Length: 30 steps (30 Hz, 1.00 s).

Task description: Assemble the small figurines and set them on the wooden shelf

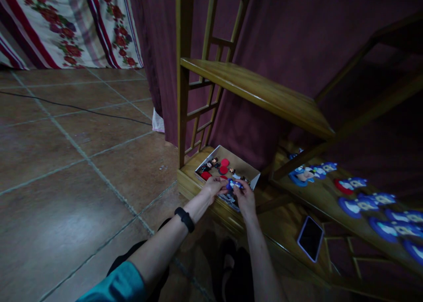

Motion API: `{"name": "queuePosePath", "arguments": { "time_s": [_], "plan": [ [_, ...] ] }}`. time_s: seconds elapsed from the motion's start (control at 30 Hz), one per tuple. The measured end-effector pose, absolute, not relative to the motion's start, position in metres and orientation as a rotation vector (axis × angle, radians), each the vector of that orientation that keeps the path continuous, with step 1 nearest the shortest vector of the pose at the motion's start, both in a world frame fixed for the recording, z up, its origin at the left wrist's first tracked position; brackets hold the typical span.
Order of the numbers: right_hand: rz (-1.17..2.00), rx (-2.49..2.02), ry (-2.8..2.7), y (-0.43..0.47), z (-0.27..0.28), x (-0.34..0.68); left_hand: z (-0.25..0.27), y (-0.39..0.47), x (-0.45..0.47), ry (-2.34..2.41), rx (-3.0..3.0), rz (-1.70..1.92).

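Over the near side of an open cardboard box [243, 162], a small blue and white figurine [234, 184] is pinched between my two hands. My left hand [214, 189] closes on its left side with the fingertips. On its other side, the fingers and thumb of my right hand [246, 197] are closed round it. Inside the box lie several dark-clothed toy figures [211, 163] and round red discs [224, 162]. My hands hide part of the box's near wall and contents.
The box stands on a low wooden shelf [190, 169], beneath a higher wooden shelf [257, 90]. To the right, several blue and white figurines [360, 205] stand on a raised ledge. A phone [310, 238] lies at the lower right. A black cable [82, 109] crosses the tiled floor.
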State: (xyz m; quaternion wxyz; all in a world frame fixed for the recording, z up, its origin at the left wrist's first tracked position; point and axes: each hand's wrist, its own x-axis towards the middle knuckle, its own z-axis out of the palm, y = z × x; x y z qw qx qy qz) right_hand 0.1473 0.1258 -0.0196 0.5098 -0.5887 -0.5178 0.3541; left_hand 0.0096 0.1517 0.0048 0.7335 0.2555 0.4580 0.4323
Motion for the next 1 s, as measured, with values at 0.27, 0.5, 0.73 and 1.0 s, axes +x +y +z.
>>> {"name": "queuePosePath", "arguments": {
  "time_s": [0.27, 0.5, 0.73, 1.0],
  "plan": [
    [0.781, -1.473, -1.313, 0.1257, -0.0192, 0.1499, 0.0076, 0.1495, 0.0118, 1.037, 0.677, 1.031],
    [0.779, -1.499, -1.289, 0.1259, -0.0191, 0.1505, 0.0096, 0.1484, 0.0132, 1.021, 0.701, 1.052],
    [0.790, -1.510, -1.277, 0.1253, -0.0201, 0.1491, 0.0029, 0.1491, 0.0123, 1.029, 0.635, 1.044],
    [0.763, -1.470, -1.315, 0.1242, -0.0162, 0.1500, 0.0014, 0.1502, 0.0096, 1.032, 0.552, 1.011]
  ]
}}
